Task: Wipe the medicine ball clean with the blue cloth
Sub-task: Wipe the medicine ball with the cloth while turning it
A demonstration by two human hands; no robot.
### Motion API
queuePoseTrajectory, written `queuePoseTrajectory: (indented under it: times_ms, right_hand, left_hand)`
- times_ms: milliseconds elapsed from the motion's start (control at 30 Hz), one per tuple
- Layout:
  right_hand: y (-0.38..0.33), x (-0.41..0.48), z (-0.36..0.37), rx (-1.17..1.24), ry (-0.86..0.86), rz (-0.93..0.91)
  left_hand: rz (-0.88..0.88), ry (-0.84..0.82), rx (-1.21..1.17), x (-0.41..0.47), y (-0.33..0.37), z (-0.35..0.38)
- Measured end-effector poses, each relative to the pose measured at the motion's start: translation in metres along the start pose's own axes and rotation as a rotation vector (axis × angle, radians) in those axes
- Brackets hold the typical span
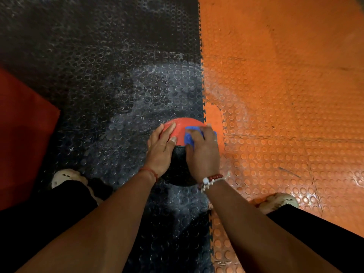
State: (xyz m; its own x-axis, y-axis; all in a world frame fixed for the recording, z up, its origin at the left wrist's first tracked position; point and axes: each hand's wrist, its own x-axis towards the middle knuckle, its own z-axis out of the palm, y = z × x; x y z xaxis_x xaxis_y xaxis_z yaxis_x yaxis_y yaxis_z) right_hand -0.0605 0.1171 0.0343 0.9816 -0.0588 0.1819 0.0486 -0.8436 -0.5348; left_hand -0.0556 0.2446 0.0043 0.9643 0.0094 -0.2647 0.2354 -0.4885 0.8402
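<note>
medicine ball (178,128) is two-tone: red upper part, black lower part. cloth (189,137) solid mid-blue. black tiles (88,75): round raised-stud pattern, smeared with whitish-grey haze. orange tiles (285,95): same stud pattern, pale patches near the seam (202,85), which is a jigsaw-tooth line. mat (21,134) at left edge plain dark red. shoes (67,177) off-white with small dark holes. trousers (49,213) black. thread band (151,172) red-orange; bead bracelet (212,179) red-brown and white.

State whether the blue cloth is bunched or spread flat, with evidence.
Bunched: the blue cloth is a small wad gripped under the right hand.
</note>
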Motion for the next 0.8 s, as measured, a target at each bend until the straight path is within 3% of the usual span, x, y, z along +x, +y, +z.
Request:
queuePoseTrajectory:
  times_ms: [200, 333, 500, 800]
  right_hand:
    - [0.038, 0.005, -0.008, 0.158, 0.116, 0.494]
    - [0.013, -0.034, -0.001, 0.190, 0.217, 0.421]
    - [0.003, -0.025, -0.001, 0.143, 0.108, 0.148]
    - [0.024, -0.026, -0.002, 0.169, 0.201, 0.492]
  left_hand:
    - [-0.027, -0.002, -0.032, 0.000, 0.002, 0.000]
    - [-0.026, -0.001, 0.057, 0.002, 0.002, 0.001]
    - [-0.008, -0.014, 0.051, 0.001, 0.001, -0.001]
    - [-0.044, -0.027, 0.014, 0.014, 0.002, -0.003]
